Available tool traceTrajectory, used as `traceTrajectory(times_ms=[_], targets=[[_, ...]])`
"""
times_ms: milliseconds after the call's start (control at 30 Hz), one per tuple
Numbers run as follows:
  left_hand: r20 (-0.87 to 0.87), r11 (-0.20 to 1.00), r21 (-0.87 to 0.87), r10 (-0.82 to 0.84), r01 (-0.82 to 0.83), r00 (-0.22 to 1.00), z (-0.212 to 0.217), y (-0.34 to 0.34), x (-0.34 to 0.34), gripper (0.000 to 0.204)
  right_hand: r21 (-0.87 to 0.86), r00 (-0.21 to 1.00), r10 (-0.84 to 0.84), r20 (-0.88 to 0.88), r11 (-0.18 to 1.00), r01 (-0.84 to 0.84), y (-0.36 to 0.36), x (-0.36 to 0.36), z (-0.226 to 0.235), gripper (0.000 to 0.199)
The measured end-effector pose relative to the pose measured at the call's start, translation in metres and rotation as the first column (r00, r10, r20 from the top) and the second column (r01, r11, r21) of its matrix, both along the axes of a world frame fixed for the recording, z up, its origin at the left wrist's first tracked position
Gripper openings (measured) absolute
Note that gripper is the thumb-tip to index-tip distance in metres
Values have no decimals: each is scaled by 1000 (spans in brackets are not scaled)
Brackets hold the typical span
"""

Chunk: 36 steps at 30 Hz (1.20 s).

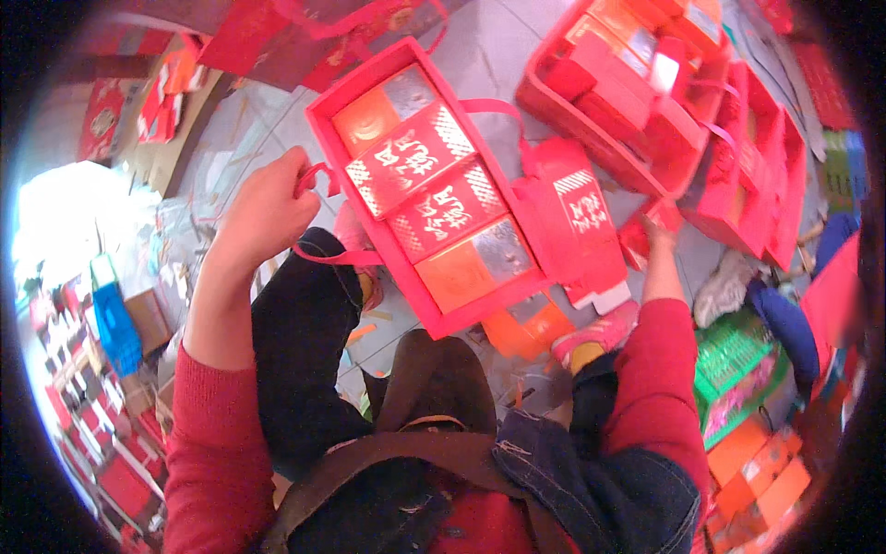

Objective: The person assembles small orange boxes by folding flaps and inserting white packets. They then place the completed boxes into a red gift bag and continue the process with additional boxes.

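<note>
In front of me a long red gift box lies without a cover, its length slanting down to the right. Two red cartons with white print, such as the red carton, fill its middle, with orange and silver packs at both ends. My left hand is closed around the red ribbon handle on the box's left side. Farther right, my right hand has its fingers closed at a small red carton; the fingertips are partly lost in the red. Between them sits a red printed flap.
At the upper right stands a larger red box full of red and orange cartons, with another red box beside it. A green basket and orange cartons are at my right. An orange piece lies near my shoe.
</note>
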<state>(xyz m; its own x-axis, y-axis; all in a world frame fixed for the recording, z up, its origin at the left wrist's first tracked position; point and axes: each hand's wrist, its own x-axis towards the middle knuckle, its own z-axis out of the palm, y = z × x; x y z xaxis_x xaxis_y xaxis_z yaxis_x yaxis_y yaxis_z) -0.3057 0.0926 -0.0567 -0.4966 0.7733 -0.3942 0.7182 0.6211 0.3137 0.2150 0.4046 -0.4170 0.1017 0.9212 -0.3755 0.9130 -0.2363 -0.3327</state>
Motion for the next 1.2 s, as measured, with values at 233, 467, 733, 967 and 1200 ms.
traceTrajectory(times_ms=[233,467,733,967,1200], targets=[[41,996,84,-15,12,999,3,8,12,13,-311,683,-502,-531,865,394,-18,50,28,60],[29,994,84,-72,70,997,-19,-8,-8,26,-525,682,-440,-584,846,96,-169,-97,306,50],[37,998,-5,-56,56,998,-13,-14,-8,28,-777,437,-704,-560,630,18,-289,-320,306,51],[105,995,27,-103,101,989,1,-39,-17,26,-531,429,-639,-638,769,355,-256,-346,194,57],[157,992,61,-116,108,981,8,-46,-14,25,-372,625,-571,-532,821,434,-218,-345,136,88]])
